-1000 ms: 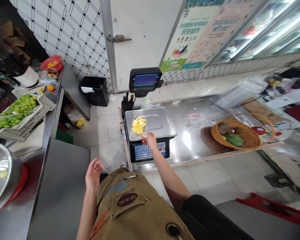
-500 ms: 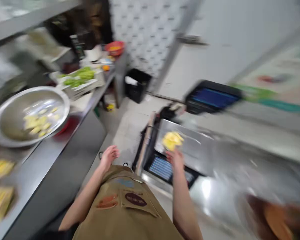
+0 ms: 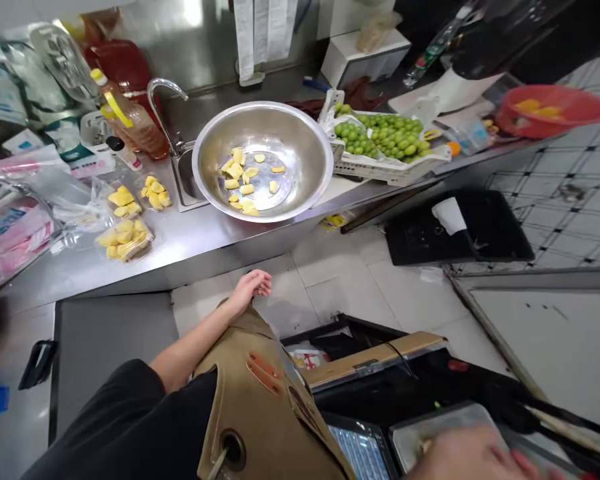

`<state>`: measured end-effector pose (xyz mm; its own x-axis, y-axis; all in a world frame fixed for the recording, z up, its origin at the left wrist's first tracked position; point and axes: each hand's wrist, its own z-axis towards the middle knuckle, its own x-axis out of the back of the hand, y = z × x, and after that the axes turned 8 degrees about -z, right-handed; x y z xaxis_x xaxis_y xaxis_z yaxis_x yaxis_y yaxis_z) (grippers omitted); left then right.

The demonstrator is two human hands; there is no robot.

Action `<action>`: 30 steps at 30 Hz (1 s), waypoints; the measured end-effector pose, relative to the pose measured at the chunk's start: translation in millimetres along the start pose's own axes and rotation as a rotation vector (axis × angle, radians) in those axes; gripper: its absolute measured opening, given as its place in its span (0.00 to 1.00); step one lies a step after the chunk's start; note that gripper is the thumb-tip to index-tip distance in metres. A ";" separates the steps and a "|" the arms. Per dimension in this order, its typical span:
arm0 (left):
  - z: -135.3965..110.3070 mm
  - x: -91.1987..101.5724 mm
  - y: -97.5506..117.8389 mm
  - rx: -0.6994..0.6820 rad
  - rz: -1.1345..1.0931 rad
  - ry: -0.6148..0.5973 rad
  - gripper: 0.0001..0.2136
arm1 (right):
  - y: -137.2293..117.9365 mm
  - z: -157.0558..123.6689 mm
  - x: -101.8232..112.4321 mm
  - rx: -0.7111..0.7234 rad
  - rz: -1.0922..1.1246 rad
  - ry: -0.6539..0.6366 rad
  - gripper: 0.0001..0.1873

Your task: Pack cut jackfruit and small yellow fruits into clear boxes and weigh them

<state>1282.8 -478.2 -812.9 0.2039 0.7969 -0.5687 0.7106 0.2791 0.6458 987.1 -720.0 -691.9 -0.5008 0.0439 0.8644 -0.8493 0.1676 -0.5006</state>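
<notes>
My left hand (image 3: 250,287) hangs over the floor tiles beside my brown apron (image 3: 260,393), fingers loosely apart and holding nothing. It is nearest the steel counter's edge (image 3: 190,257). My right hand (image 3: 473,459) is a blur at the bottom edge, over the scale's steel tray (image 3: 440,427) next to the keypad (image 3: 363,450); its fingers do not show clearly. A large steel bowl (image 3: 300,133) with yellow fruit pieces sits on the counter. Clear packs of yellow fruit (image 3: 125,239) lie to the left of it.
A white tray of green fruits (image 3: 380,137) and a red basin (image 3: 550,110) stand on the counter at the right. A faucet (image 3: 167,100) and an oil bottle (image 3: 130,113) are behind the bowl. A black bin (image 3: 460,230) stands on the floor.
The view has swung left from the scale to the counter with the bowl. My right hand stays at the scale, low in the picture; my left hand still hangs empty.
</notes>
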 end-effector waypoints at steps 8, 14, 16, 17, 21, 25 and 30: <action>71.3 57.4 49.5 -0.181 -0.142 0.325 0.25 | -282.6 3.0 -130.4 0.902 0.551 -0.132 0.22; 97.0 88.2 68.0 -0.267 -0.201 0.523 0.24 | -459.4 -69.6 -302.1 1.124 0.157 -0.858 0.26; 99.1 92.3 73.0 -0.274 -0.211 0.536 0.24 | -488.3 -102.1 -353.2 1.133 -0.013 -0.821 0.23; 99.0 94.1 75.0 -0.279 -0.218 0.540 0.24 | -497.2 -115.9 -373.6 1.137 -0.081 -0.784 0.21; 91.1 103.1 76.9 -0.314 -0.268 0.585 0.25 | -510.3 -145.3 -419.1 1.103 -0.238 -0.681 0.18; 77.4 111.2 72.8 -0.314 -0.320 0.632 0.22 | -513.3 -139.6 -417.5 1.044 -0.305 -0.675 0.16; 69.0 104.4 68.1 -0.336 -0.302 0.581 0.20 | -499.8 -96.3 -341.3 0.875 0.087 -1.095 0.24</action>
<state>1399.0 -413.0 -863.5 -0.4242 0.7888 -0.4447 0.4154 0.6059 0.6785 1598.6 -723.9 -732.3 -0.0863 -0.8254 0.5579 -0.4334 -0.4732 -0.7670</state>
